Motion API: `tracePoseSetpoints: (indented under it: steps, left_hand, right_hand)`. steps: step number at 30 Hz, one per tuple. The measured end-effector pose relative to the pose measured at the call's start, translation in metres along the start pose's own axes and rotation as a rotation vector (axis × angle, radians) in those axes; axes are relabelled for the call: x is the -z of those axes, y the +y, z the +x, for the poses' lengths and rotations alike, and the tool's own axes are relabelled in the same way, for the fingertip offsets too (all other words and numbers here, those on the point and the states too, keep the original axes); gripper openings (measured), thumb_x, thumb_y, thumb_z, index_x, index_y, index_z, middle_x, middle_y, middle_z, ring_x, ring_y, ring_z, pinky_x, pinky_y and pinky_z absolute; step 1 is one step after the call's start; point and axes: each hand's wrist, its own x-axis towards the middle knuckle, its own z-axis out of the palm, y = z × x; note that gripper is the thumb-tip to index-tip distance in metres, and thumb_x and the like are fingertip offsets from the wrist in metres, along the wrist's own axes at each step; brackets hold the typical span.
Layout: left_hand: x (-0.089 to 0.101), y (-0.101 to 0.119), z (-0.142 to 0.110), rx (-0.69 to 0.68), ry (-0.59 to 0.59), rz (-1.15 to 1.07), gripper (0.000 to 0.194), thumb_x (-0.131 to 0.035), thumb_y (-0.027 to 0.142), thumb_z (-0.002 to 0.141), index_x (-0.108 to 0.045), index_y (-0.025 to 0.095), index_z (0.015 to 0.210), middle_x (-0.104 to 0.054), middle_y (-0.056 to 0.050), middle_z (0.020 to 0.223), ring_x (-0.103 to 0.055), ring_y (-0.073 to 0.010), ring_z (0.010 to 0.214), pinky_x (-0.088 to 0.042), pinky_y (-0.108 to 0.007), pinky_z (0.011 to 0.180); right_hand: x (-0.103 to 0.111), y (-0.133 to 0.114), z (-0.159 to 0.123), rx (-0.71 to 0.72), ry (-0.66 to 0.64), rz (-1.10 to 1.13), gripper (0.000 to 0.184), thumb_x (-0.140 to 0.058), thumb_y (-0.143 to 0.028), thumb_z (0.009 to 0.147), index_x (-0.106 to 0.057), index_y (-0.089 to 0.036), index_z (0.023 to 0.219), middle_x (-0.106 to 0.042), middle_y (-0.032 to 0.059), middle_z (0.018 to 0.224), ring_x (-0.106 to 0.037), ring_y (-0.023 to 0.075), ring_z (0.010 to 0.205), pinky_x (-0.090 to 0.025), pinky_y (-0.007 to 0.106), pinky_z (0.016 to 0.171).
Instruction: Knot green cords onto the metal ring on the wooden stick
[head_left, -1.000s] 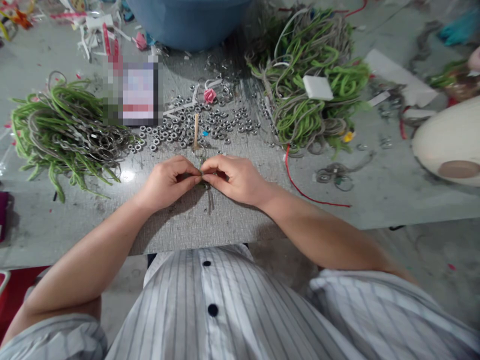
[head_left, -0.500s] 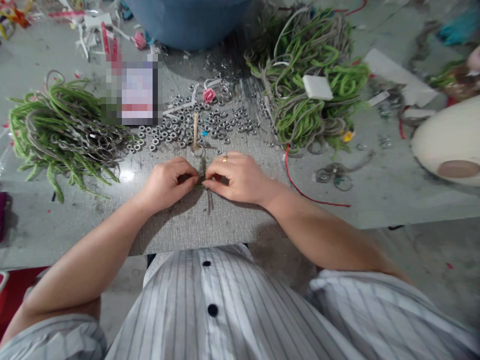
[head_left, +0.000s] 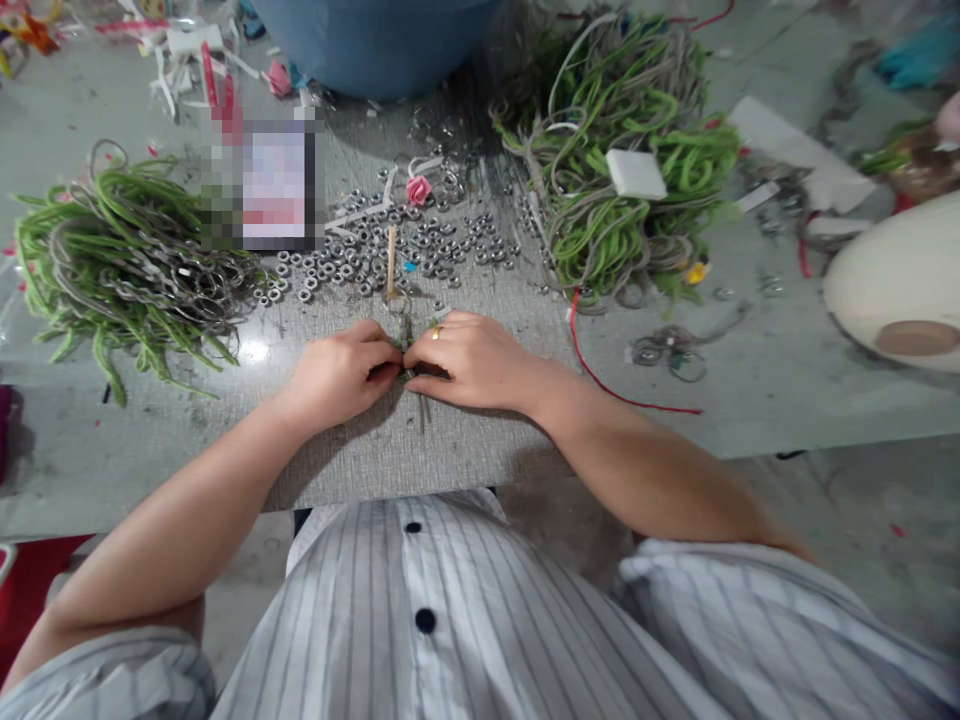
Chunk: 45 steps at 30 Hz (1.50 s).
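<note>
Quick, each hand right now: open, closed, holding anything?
Left hand: fingers curled in at the green and grey cord; grip too small to make out.
Right hand: thumb and forefinger bent toward the same cord; grip can't be told.

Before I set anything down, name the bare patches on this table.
One specked patch of tabletop lies between the left cord bundle, left forearm and front edge; another between the red cord end and cream rounded object. Crowded: metal rings between that and the right cord bundle.
</note>
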Motion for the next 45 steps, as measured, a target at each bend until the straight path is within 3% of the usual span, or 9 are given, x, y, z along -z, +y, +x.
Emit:
tracePoseSetpoints:
  steps: [6, 12, 17, 20, 24, 35, 38, 43, 45]
  left_hand:
    - [0.01, 0.009, -0.001, -0.047, -0.114, 0.054, 0.022, -0.054, 0.028, 0.08, -0.07, 0.017, 0.091, -0.065, -0.006, 0.093, -0.065, -0.0183, 0.08, -0.045, -0.025, 0.061]
    - [0.01, 0.007, 0.0, -0.006, -0.111, 0.005, 0.023, -0.05, 0.024, 0.084, -0.071, 0.018, 0.087, -0.067, -0.004, 0.092, -0.064, -0.0151, 0.078, -0.045, -0.024, 0.063]
    - [0.008, 0.0, 0.0, 0.0, -0.089, -0.074, 0.023, -0.051, 0.023, 0.085, -0.072, 0.017, 0.086, -0.066, -0.005, 0.092, -0.065, -0.0145, 0.078, -0.046, -0.024, 0.068]
    - [0.007, 0.0, 0.0, -0.002, -0.084, -0.077, 0.023, -0.05, 0.024, 0.085, -0.072, 0.017, 0.086, -0.066, -0.005, 0.09, -0.065, -0.0148, 0.078, -0.047, -0.024, 0.068]
    - [0.006, 0.0, -0.001, -0.003, -0.077, -0.063, 0.022, -0.051, 0.023, 0.085, -0.072, 0.017, 0.087, -0.065, -0.005, 0.091, -0.065, -0.0149, 0.079, -0.047, -0.024, 0.069]
    - [-0.003, 0.0, -0.003, -0.03, 0.01, 0.035, 0.02, -0.052, 0.024, 0.088, -0.069, 0.017, 0.096, -0.065, -0.006, 0.093, -0.065, -0.0171, 0.08, -0.049, -0.026, 0.067]
    - [-0.004, 0.003, -0.004, -0.034, 0.052, 0.094, 0.017, -0.055, 0.023, 0.087, -0.065, 0.015, 0.097, -0.064, -0.007, 0.091, -0.063, -0.0193, 0.081, -0.049, -0.028, 0.067]
    - [-0.003, 0.007, -0.004, -0.07, 0.11, 0.188, 0.018, -0.064, 0.027, 0.084, -0.061, 0.013, 0.095, -0.062, -0.009, 0.088, -0.059, -0.0228, 0.083, -0.05, -0.034, 0.072]
    - [-0.003, 0.007, -0.005, -0.096, 0.139, 0.205, 0.022, -0.067, 0.03, 0.083, -0.061, 0.012, 0.094, -0.062, -0.009, 0.088, -0.058, -0.0237, 0.083, -0.051, -0.035, 0.073]
  right_hand:
    - [0.002, 0.0, 0.001, -0.013, -0.015, 0.018, 0.018, -0.059, -0.033, 0.087, -0.066, -0.016, 0.088, -0.063, 0.0016, 0.07, -0.054, 0.0161, 0.068, -0.033, 0.029, 0.072]
    - [0.001, 0.001, 0.001, -0.024, 0.014, 0.023, 0.017, -0.058, -0.031, 0.088, -0.065, -0.016, 0.092, -0.064, 0.0018, 0.073, -0.055, 0.0163, 0.069, -0.033, 0.029, 0.07]
    - [0.003, -0.001, -0.002, 0.103, 0.087, -0.027, 0.024, -0.052, -0.031, 0.092, -0.07, -0.016, 0.085, -0.068, 0.0033, 0.073, -0.056, 0.0153, 0.068, -0.033, 0.029, 0.07]
    - [0.003, -0.003, -0.003, 0.162, 0.033, -0.084, 0.031, -0.048, -0.033, 0.094, -0.073, -0.018, 0.084, -0.069, 0.0031, 0.071, -0.058, 0.0156, 0.068, -0.031, 0.031, 0.07]
    - [0.006, -0.006, -0.003, 0.118, -0.066, -0.106, 0.031, -0.048, -0.035, 0.094, -0.075, -0.02, 0.088, -0.072, 0.0033, 0.07, -0.06, 0.016, 0.067, -0.03, 0.032, 0.069]
    - [0.015, -0.022, 0.0, 0.093, -0.315, 0.122, 0.022, -0.057, -0.034, 0.088, -0.077, -0.025, 0.089, -0.074, -0.0003, 0.071, -0.064, 0.0144, 0.07, -0.033, 0.029, 0.068]
    - [0.012, -0.018, -0.001, 0.119, -0.247, 0.118, 0.021, -0.058, -0.033, 0.088, -0.077, -0.023, 0.09, -0.074, 0.0004, 0.074, -0.064, 0.0145, 0.071, -0.036, 0.029, 0.07]
    - [0.012, -0.006, -0.005, 0.025, 0.103, 0.005, 0.022, -0.055, -0.029, 0.091, -0.074, -0.017, 0.091, -0.073, 0.0067, 0.088, -0.063, 0.0179, 0.082, -0.042, 0.03, 0.076]
    - [0.015, -0.004, -0.006, -0.024, 0.171, -0.046, 0.022, -0.055, -0.028, 0.091, -0.073, -0.016, 0.093, -0.072, 0.0086, 0.094, -0.063, 0.0202, 0.089, -0.043, 0.032, 0.079]
